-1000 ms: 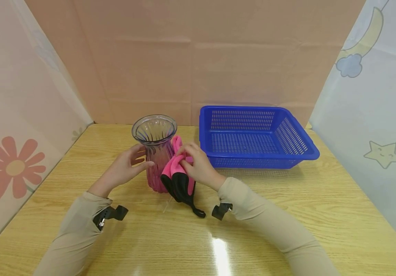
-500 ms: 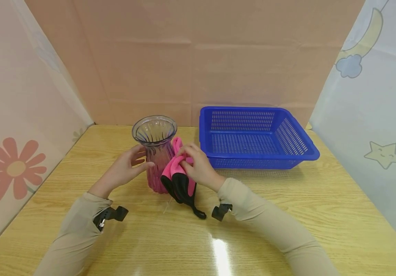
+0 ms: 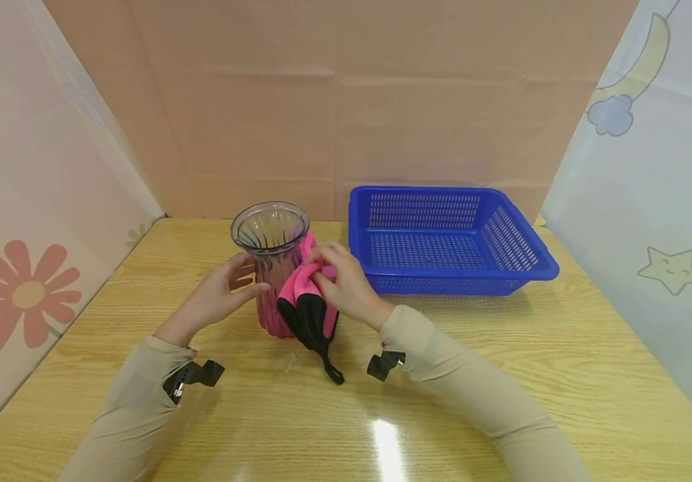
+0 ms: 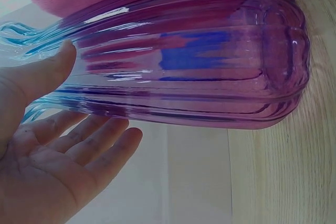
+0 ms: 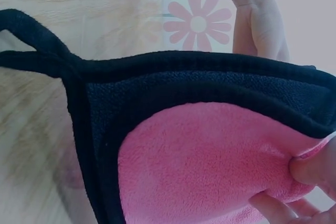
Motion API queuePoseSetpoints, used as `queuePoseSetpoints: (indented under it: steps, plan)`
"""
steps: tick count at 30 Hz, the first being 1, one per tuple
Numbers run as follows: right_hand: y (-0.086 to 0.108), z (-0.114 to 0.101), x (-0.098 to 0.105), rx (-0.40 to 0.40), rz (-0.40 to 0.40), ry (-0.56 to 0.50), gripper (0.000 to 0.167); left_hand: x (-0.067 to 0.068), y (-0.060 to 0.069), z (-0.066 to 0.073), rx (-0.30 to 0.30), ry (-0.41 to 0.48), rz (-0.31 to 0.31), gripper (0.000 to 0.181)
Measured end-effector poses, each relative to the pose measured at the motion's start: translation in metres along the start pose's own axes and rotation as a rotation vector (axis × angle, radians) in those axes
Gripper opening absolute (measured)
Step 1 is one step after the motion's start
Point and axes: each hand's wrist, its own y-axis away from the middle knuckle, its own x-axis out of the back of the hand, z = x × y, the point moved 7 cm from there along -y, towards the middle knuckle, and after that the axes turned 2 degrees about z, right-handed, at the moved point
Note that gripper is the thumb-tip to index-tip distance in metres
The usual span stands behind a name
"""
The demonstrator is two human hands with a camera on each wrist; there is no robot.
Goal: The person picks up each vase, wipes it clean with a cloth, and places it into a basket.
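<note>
A ribbed glass vase (image 3: pixel 274 268), clear purple at the flared rim and pink toward the base, stands upright on the table. My left hand (image 3: pixel 216 294) holds its left side; in the left wrist view the thumb lies on the near glass and the fingers (image 4: pixel 100 145) reach along the other side. With thumb and fingers my right hand (image 3: pixel 346 284) pinches a pink plush cloth (image 3: pixel 306 284) against the vase's right side. Black edging and a black hanging loop (image 5: pixel 31 35) trim this cloth. Part of the vase is hidden behind it.
A blue perforated plastic basket (image 3: pixel 442 284) sits at the back right of the wood-grain table (image 3: pixel 298 428). A peach backdrop (image 3: pixel 334 100) rises behind, with printed sheets at both sides.
My right hand has shifted slightly left with the cloth, whose dangling loop has swung left. The left hand and the vase have stayed in place.
</note>
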Motion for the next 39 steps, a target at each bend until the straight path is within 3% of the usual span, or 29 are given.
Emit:
queuePoseSetpoints:
  steps: [13,22,31,39]
  plan:
    - [-0.011,-0.013,0.010,0.031,0.063,-0.030,0.006,-0.001,-0.001,0.001,-0.036,0.006,0.012,0.062]
    - [-0.016,-0.010,0.018,-0.052,0.084,-0.134,0.010,-0.001,-0.001,-0.001,-0.022,0.011,0.009,0.063]
    - [-0.020,-0.012,0.028,-0.073,0.127,-0.224,0.010,-0.001,-0.002,0.001,-0.034,0.027,0.001,0.064]
    - [-0.022,-0.011,0.032,-0.090,0.120,-0.251,0.011,-0.002,-0.001,0.003,-0.043,0.027,-0.018,0.064]
